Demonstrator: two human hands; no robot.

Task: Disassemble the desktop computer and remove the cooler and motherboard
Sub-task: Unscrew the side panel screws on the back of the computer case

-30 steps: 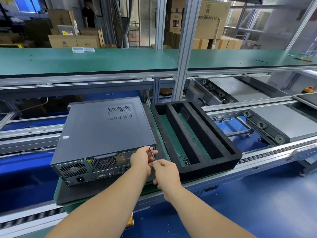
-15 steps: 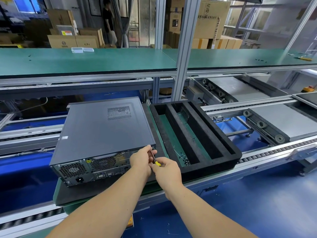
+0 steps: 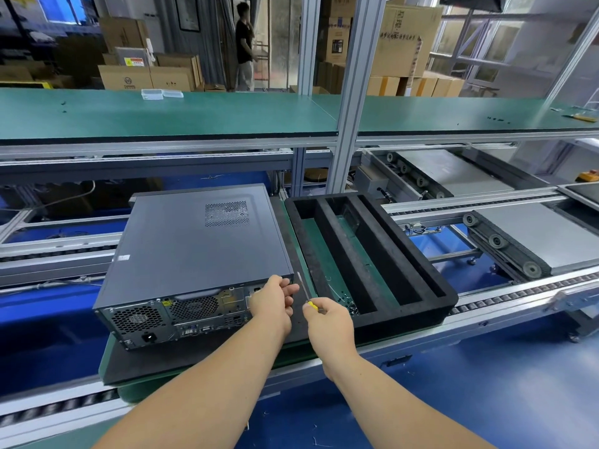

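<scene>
The desktop computer (image 3: 197, 254) lies flat on a dark mat (image 3: 181, 361) on the conveyor line, its rear panel with fan grilles and ports facing the camera and its side cover closed, so the cooler and motherboard are hidden inside. The left hand (image 3: 271, 303) sits at the rear right corner of the case with fingers curled toward the panel edge — whether it pinches a screw or only touches the metal cannot be told, since the fingertips are turned away. The right hand (image 3: 327, 317) grips a screwdriver (image 3: 306, 291); only a bit of yellow handle shows above the fist, and the thin shaft points up and away, its tip just beside the case corner, hard to make out against the mat. To the right stands a black foam tray (image 3: 418, 273) with long slots — small dark screws lie in a near slot. A green tabletop (image 3: 168, 115) runs behind, with cardboard boxes and a standing person beyond.
</scene>
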